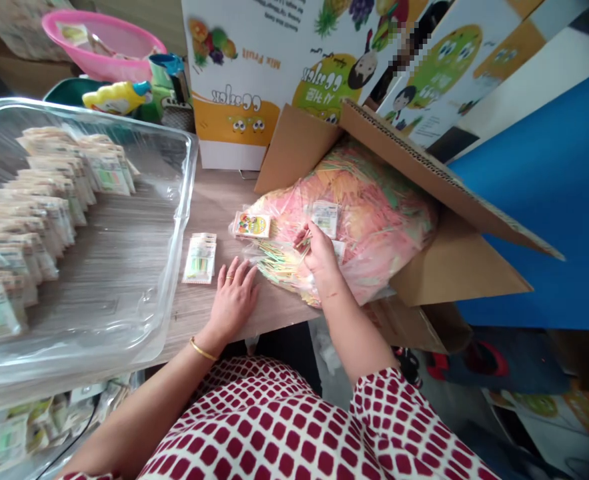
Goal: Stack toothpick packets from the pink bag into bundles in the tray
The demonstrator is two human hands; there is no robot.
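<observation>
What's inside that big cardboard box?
The cardboard box holds a clear plastic bag full of thin pink, yellow and green sticks. Anything under the bag is hidden.

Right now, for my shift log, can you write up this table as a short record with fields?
Right hand: pinching colored sticks above a plastic bag
Left hand: flat on the table, beside a card pack
Bag location: in a cardboard box
Also on table: clear tub holding rows of packs

The right hand (321, 257) pinches pastel sticks (301, 241) by a plastic bag (374, 227); the left hand (233, 300) rests on the table (209, 193).
</observation>
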